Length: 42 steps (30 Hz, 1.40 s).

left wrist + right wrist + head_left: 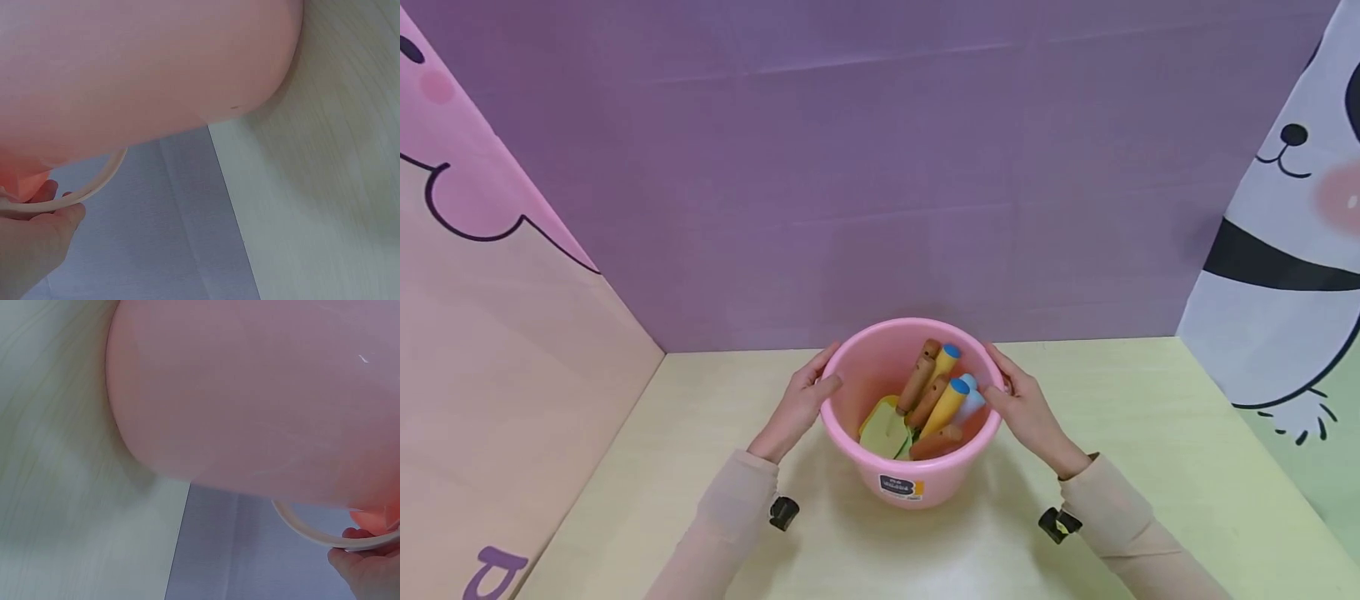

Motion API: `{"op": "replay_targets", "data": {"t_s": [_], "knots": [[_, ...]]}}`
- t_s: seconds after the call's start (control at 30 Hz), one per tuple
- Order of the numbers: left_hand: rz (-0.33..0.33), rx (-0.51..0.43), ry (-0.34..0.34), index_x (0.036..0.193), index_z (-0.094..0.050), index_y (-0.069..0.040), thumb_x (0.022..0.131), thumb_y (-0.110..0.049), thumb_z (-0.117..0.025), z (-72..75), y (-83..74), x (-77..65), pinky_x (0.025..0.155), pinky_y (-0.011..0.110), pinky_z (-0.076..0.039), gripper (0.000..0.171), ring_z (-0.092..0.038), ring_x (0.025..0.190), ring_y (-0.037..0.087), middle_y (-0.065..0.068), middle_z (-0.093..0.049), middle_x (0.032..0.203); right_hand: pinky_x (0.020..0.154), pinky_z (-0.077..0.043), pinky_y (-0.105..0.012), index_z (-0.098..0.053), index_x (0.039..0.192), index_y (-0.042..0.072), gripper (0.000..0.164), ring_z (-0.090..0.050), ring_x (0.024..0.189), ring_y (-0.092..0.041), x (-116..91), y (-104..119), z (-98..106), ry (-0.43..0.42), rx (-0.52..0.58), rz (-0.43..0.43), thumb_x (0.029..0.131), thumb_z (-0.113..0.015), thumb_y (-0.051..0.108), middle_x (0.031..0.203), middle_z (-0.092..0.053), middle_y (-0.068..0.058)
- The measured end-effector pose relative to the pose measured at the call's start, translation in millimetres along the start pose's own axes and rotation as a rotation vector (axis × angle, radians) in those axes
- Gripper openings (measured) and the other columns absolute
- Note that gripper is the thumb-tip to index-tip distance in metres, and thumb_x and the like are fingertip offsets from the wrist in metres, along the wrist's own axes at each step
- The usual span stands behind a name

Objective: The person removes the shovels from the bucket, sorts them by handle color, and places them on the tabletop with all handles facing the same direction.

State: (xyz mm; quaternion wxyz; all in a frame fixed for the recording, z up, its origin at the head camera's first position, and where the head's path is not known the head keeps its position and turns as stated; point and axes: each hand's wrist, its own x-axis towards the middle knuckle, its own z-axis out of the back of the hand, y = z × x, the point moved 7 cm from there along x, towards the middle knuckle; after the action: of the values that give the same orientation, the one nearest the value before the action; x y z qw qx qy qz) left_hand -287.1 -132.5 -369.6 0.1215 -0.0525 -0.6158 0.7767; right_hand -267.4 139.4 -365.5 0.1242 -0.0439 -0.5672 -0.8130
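Both hands hold a pink plastic bucket (951, 483) by opposite sides of its rim, upright close over the table. My left hand (796, 408) grips the left side, thumb over the rim, and my right hand (1030, 410) grips the right side likewise. Inside lie several brown wooden handles (916, 386), yellow handles (945, 406) with blue ends, a light blue piece (970, 404) and a pale green flat piece (883, 429); their lower parts are hidden. A pale curved bucket handle (103, 181) passes by the left fingers in the left wrist view.
The pale wood-grain table (700, 433) extends around the bucket, which casts a shadow on it. Behind stands a purple backdrop (887, 208). Side panels carry a pink cartoon animal (482, 196) at left and a panda (1277, 333) at right. Dark wrist cameras (784, 512) sit by both cuffs.
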Motion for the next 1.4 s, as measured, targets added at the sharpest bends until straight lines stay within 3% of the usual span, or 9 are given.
{"op": "replay_targets", "data": {"t_s": [0.2, 0.43, 0.63, 1.03, 1.17, 1.33, 1.4], "knots": [[0.063, 0.111, -0.001, 0.144, -0.027, -0.009, 0.092, -0.016, -0.046, 3.7, -7.8, -1.1, 0.101, 0.041, -0.038, 0.056, -0.039, 0.129, 0.028, 0.012, -0.033, 0.146, 0.091, -0.046, -0.041, -0.029, 0.142, 0.001, 0.059, -0.047, 0.120, -0.036, 1, 0, -4, 0.020, 0.030, 0.001, 0.086, -0.045, 0.002, 0.143, -0.035, -0.020], [0.093, 0.184, -0.036, 0.141, -0.035, -0.011, 0.087, -0.017, -0.056, 5.1, -16.8, 6.8, 0.083, 0.033, -0.051, 0.058, -0.055, 0.112, 0.027, 0.013, -0.046, 0.136, 0.092, -0.044, -0.043, -0.029, 0.143, 0.001, 0.059, -0.045, 0.122, -0.035, 2, 0, -5, 0.009, 0.042, 0.003, 0.086, -0.045, 0.003, 0.144, -0.034, -0.019], [0.062, 0.147, -0.016, 0.142, -0.034, -0.012, 0.085, -0.011, -0.057, 4.1, -11.4, 9.4, 0.075, 0.027, -0.053, 0.061, -0.054, 0.111, 0.028, 0.014, -0.043, 0.138, 0.093, -0.043, -0.044, -0.029, 0.143, 0.002, 0.058, -0.045, 0.123, -0.036, 1, 0, -7, 0.007, 0.027, 0.003, 0.087, -0.044, 0.005, 0.144, -0.034, -0.018], [0.026, 0.049, 0.080, 0.143, -0.033, -0.016, 0.085, -0.006, -0.054, 5.1, -7.5, 11.0, 0.085, 0.028, -0.050, 0.063, -0.050, 0.119, 0.026, 0.007, -0.038, 0.143, 0.091, -0.046, -0.040, -0.029, 0.143, 0.002, 0.056, -0.049, 0.119, -0.036, -1, 5, -2, -0.006, 0.018, 0.018, 0.088, -0.044, 0.005, 0.143, -0.036, -0.020], [0.049, 0.037, 0.079, 0.143, -0.034, -0.018, 0.084, -0.008, -0.056, 5.5, -5.9, 11.7, 0.085, 0.027, -0.050, 0.063, -0.050, 0.119, 0.024, 0.004, -0.040, 0.143, 0.091, -0.046, -0.038, -0.029, 0.142, 0.001, 0.057, -0.048, 0.119, -0.036, -2, 4, -2, -0.006, 0.029, 0.019, 0.088, -0.045, 0.005, 0.142, -0.036, -0.021], [0.073, -0.002, 0.093, 0.142, -0.035, -0.020, 0.082, -0.007, -0.059, 5.6, -4.4, 11.5, 0.088, 0.027, -0.048, 0.066, -0.049, 0.120, 0.023, 0.002, -0.039, 0.143, 0.088, -0.046, -0.024, -0.028, 0.143, 0.000, 0.058, -0.048, 0.119, -0.034, -1, 1, -2, 0.006, 0.050, 0.013, 0.087, -0.044, 0.005, 0.143, -0.035, -0.020], [0.074, -0.007, 0.096, 0.143, -0.034, -0.018, 0.081, -0.005, -0.059, 4.0, -7.5, 10.2, 0.089, 0.027, -0.048, 0.067, -0.048, 0.121, 0.025, 0.004, -0.038, 0.144, 0.089, -0.046, -0.027, -0.028, 0.143, 0.001, 0.058, -0.048, 0.119, -0.034, -1, -1, -1, 0.006, 0.040, 0.009, 0.087, -0.045, 0.005, 0.143, -0.035, -0.020]]}}
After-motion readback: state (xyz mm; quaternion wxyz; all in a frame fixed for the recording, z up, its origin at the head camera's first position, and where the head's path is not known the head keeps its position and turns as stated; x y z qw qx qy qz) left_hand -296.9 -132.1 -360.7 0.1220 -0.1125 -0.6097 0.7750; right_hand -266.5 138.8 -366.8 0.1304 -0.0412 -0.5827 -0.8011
